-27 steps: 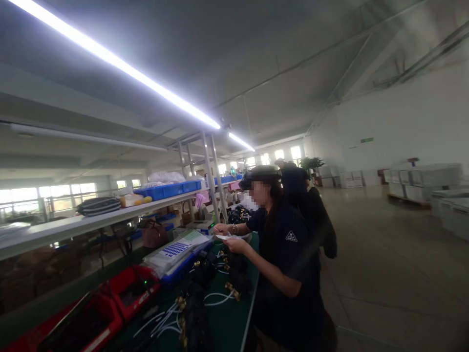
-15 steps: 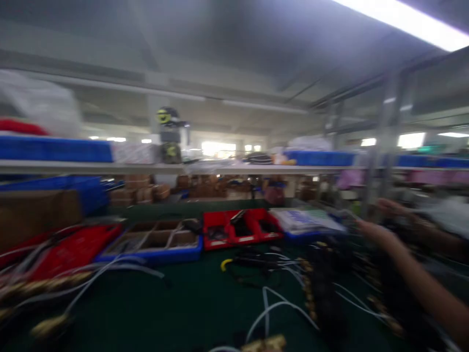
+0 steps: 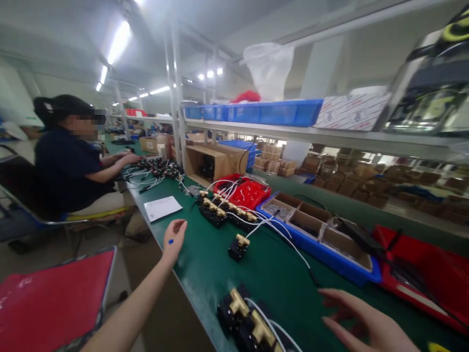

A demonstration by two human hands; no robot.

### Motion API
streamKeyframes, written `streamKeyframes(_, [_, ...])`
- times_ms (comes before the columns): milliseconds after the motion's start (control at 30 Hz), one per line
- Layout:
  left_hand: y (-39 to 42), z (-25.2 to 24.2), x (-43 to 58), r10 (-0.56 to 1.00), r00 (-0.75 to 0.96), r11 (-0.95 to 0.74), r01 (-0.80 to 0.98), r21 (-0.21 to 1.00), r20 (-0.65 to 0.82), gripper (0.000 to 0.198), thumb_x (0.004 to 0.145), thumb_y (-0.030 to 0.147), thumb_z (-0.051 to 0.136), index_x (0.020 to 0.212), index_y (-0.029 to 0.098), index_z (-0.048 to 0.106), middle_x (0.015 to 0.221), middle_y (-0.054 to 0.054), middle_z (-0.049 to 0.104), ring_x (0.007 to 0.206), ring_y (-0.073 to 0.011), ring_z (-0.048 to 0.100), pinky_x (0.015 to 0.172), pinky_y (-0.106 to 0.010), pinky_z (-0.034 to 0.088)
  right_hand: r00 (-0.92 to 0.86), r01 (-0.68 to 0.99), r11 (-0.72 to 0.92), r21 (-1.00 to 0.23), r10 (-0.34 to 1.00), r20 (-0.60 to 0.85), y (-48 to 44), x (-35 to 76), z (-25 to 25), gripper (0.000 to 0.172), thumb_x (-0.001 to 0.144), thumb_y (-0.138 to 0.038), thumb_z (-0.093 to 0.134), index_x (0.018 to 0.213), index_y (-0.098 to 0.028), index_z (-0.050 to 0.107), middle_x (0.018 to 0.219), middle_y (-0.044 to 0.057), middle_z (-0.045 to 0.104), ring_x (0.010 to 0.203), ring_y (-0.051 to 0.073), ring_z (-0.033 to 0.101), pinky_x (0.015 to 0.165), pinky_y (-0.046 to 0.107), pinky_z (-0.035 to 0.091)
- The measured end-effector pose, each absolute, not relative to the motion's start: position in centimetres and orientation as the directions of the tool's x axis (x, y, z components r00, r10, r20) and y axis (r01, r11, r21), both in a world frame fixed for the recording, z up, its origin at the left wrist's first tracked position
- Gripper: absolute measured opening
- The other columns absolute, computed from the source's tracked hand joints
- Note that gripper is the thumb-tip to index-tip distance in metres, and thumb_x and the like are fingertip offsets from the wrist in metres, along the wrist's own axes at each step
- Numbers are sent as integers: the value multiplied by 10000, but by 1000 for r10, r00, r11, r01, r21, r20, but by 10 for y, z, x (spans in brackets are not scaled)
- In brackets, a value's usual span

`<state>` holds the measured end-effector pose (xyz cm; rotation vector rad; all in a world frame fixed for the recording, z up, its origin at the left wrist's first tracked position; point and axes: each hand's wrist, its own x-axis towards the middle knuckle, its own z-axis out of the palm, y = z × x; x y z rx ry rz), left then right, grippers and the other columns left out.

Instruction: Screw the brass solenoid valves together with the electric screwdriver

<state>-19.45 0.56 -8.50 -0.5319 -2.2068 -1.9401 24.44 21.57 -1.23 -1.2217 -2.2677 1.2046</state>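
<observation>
My left hand (image 3: 176, 239) is over the front edge of the green table, near a white printed sheet (image 3: 163, 208). Its fingers curl loosely with nothing visible in them, and a small blue spot shows near the wrist. At lower right, my right hand (image 3: 366, 320) hovers with its fingers apart and empty, close to the black end of a white cable (image 3: 313, 276). Between the hands stands a single black block with a brass fitting (image 3: 239, 246). Several more such brass-fitted blocks (image 3: 215, 211) are lined up behind it. Nearest to me is another cluster (image 3: 240, 313).
A blue divided tray (image 3: 318, 247) and red bins (image 3: 425, 274) line the back. Beside a cardboard box (image 3: 216, 164) lies a red tray (image 3: 247, 191). A shelf (image 3: 340, 134) holds blue bins. On the left, a co-worker (image 3: 73, 161) sits near a red seat (image 3: 58, 298).
The view has swung far to the left, bringing in the co-worker and the row of blocks. In the earlier blurred frame, hands were at the right; now my hands are apart over the table.
</observation>
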Motion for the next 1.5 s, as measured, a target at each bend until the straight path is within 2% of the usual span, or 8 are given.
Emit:
streamKeyframes(100, [29, -107, -230, 153, -940, 117, 324, 939, 305, 274, 942, 358, 622, 1101, 135, 620, 1106, -74, 644, 1002, -209, 635, 897, -431, 540, -691, 451, 295, -843, 713, -120, 211, 173, -13, 746, 485, -564, 708, 1135, -198, 700, 1168, 105, 642, 882, 278, 651, 681, 386, 571])
streamKeyframes(300, [84, -131, -284, 169, -925, 100, 358, 928, 339, 351, 942, 340, 623, 1237, 157, 574, 1269, -104, 583, 1109, -245, 605, 938, -467, 534, -763, 379, 369, -849, 643, -61, 206, 68, -68, 1000, 500, -458, 782, 1395, -125, 484, 1327, 129, 531, 882, 243, 632, 835, 382, 548])
streamKeyframes(500, [108, -141, -320, 183, -885, 132, 453, 882, 428, 347, 943, 346, 621, 1231, 159, 579, 1270, -103, 584, 1129, -250, 595, 956, -478, 522, -758, 292, 369, -882, 652, 22, 205, 24, -104, 795, 604, -558, 645, 1267, -144, 498, 1183, 109, 606, 1029, 271, 621, 959, 379, 516])
streamKeyframes(667, [113, -140, -330, 240, -871, 161, 470, 868, 428, 300, 961, 358, 591, 1189, 162, 599, 1219, -95, 609, 1070, -224, 616, 925, -444, 538, -705, 278, 356, -892, 707, 63, 210, -5, -105, 766, 626, -603, 642, 1228, -155, 484, 957, 91, 643, 792, 265, 640, 725, 374, 543])
streamKeyframes(767, [115, -139, -328, 339, -853, 186, 475, 860, 397, 275, 960, 358, 594, 1145, 156, 616, 1163, -84, 632, 1010, -205, 634, 889, -416, 553, -687, 260, 363, -895, 720, 93, 212, -26, -102, 717, 644, -582, 668, 1195, -159, 490, 855, 64, 636, 735, 254, 628, 689, 362, 530])
streamKeyframes(1067, [109, -129, -317, 476, -835, 247, 429, 869, 277, 253, 958, 360, 598, 1099, 153, 633, 1120, -71, 646, 980, -200, 640, 870, -398, 558, -701, 240, 430, -870, 697, 151, 206, -61, -97, 548, 796, -252, 758, 1260, -130, 492, 1110, 77, 585, 960, 190, 591, 894, 367, 522])
streamKeyframes(1367, [79, -108, -257, 571, -812, 257, 316, 913, 121, 247, 937, 366, 628, 1003, 130, 656, 1003, -53, 685, 925, -187, 660, 874, -400, 544, -753, 298, 458, -838, 652, 89, 211, 3, -79, 588, 722, -149, 807, 1242, -126, 534, 1222, 89, 548, 1119, 231, 539, 1031, 443, 454])
streamKeyframes(1500, [65, -90, -210, 649, -760, 281, 282, 917, 35, 250, 820, 382, 668, 918, 163, 738, 932, -51, 745, 945, -237, 669, 900, -365, 495, -766, 346, 428, -835, 643, 12, 211, 60, -63, 638, 660, -118, 839, 1226, -132, 545, 1207, 72, 574, 1107, 221, 556, 1022, 412, 458])
